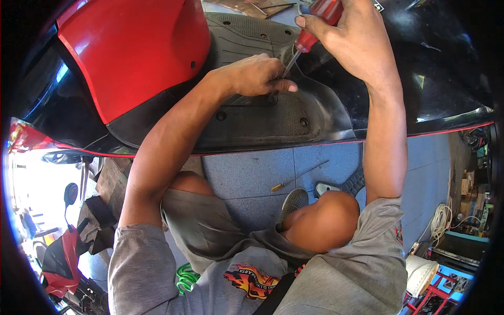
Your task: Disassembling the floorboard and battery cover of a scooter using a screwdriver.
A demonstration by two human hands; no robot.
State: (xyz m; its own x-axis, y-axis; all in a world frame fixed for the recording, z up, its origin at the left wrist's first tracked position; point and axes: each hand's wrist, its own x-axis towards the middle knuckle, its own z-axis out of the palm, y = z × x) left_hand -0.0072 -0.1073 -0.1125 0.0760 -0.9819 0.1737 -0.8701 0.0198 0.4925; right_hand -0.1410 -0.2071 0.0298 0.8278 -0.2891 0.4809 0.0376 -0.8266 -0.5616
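My right hand [359, 42] grips the red see-through handle of a screwdriver [306, 41]. The tool slants down to the left, over a scooter's black rubber footboard [262, 123]. My left hand [254, 76] is closed low on the metal shaft, with the shaft passing between thumb and curled fingers. Those fingers hide the screwdriver's tip, so what it touches cannot be seen. Several round holes show in the footboard around my hands.
A red body panel [131, 52] rises at the left, and a glossy black panel [420, 79] lies to the right. Below, a second screwdriver [294, 178] with a yellow handle rests on the blue tiled floor [247, 173]. A coiled pale cable [440, 223] is at the far right.
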